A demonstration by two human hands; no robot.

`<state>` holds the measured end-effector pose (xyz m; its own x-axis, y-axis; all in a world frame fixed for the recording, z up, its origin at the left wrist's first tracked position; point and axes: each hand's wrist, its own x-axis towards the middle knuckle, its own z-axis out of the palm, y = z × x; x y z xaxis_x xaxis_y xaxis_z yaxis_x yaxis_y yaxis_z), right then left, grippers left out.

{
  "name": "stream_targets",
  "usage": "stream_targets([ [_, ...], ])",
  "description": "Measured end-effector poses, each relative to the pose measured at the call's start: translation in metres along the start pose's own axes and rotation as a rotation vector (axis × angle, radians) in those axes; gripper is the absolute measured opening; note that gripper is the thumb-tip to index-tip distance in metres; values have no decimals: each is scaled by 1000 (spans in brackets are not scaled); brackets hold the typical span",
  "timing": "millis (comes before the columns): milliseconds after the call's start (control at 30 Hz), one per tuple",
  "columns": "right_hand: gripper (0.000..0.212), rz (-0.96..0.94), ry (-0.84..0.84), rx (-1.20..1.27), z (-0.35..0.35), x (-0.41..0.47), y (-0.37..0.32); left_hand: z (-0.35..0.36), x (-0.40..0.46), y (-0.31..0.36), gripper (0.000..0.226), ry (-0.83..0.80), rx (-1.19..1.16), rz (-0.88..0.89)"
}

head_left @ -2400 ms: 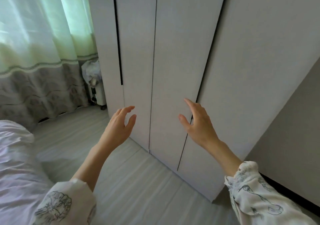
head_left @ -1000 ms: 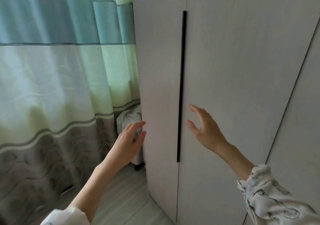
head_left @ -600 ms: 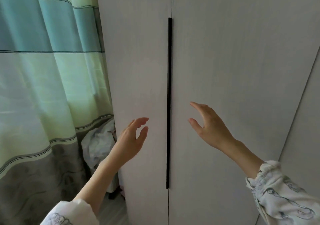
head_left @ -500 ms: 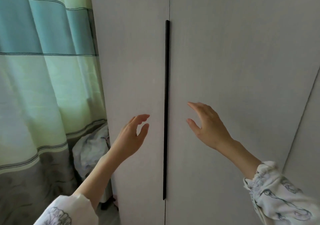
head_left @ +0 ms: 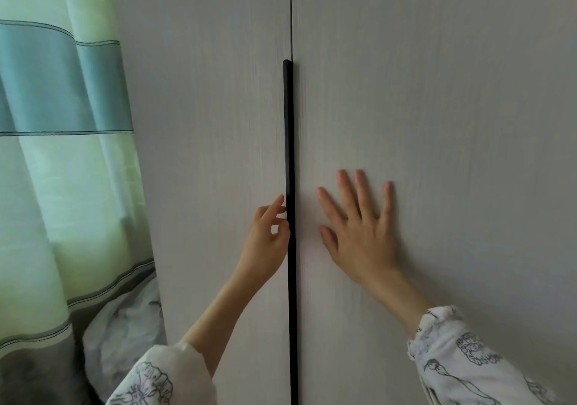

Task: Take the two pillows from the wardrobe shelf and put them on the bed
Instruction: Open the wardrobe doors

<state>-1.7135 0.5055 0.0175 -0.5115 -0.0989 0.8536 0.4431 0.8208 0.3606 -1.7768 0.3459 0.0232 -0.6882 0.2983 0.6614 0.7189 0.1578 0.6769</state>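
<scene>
Two pale wood-grain wardrobe doors fill the view and both are closed, the left door (head_left: 218,142) and the right door (head_left: 437,123). A long black vertical handle strip (head_left: 288,123) runs down the seam between them. My left hand (head_left: 268,236) has its fingertips curled against this strip at its left edge. My right hand (head_left: 359,229) lies flat on the right door, fingers spread. The pillows, the shelf and the bed are hidden.
A green, teal and grey striped curtain (head_left: 59,154) hangs at the left, close beside the wardrobe. A pale crumpled cover (head_left: 125,320) sits low between curtain and wardrobe.
Both hands have moved forward from hovering in the air to touching the wardrobe: the left reached the black strip, the right pressed flat on the right door. The view came closer.
</scene>
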Motion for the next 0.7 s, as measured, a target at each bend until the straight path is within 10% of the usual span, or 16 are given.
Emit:
stream_targets([
  [433, 60, 51, 19, -19, 2, 4, -2, -5, -12, -6, 59, -123, -149, -57],
  [700, 64, 153, -252, 119, -41, 2, -25, -60, -49, -1, 61, -151, -148, -14],
])
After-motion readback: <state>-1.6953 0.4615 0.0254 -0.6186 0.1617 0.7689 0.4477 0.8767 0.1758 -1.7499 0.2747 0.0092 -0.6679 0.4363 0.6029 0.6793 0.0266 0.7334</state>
